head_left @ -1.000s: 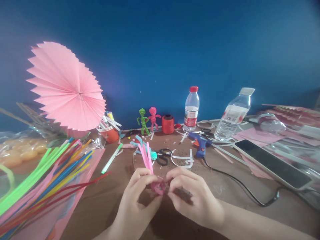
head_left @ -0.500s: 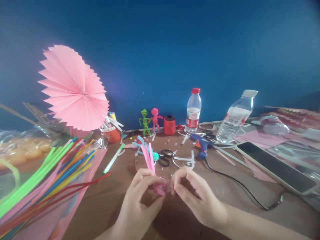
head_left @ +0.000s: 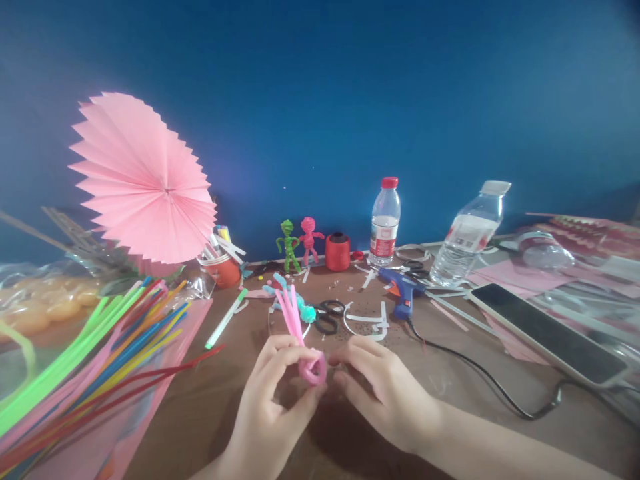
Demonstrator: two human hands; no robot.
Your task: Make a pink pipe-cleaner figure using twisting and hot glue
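My left hand pinches a pink pipe cleaner piece: its lower end is wound into a small coil, and several straight pink ends stick up past my fingers. My right hand is curled right beside the coil, fingertips touching its right side. Both hands hover low over the brown table. Behind them lie black scissors and a light blue pipe cleaner shape.
A bundle of coloured pipe cleaners lies at left under a pink paper fan. At the back stand green and pink figures, a red spool and two water bottles. A blue glue gun with its cord and a phone lie right.
My right hand let go of the coil and drew away half a second ago, then came back to touch it. The coil has risen slightly in my left hand.
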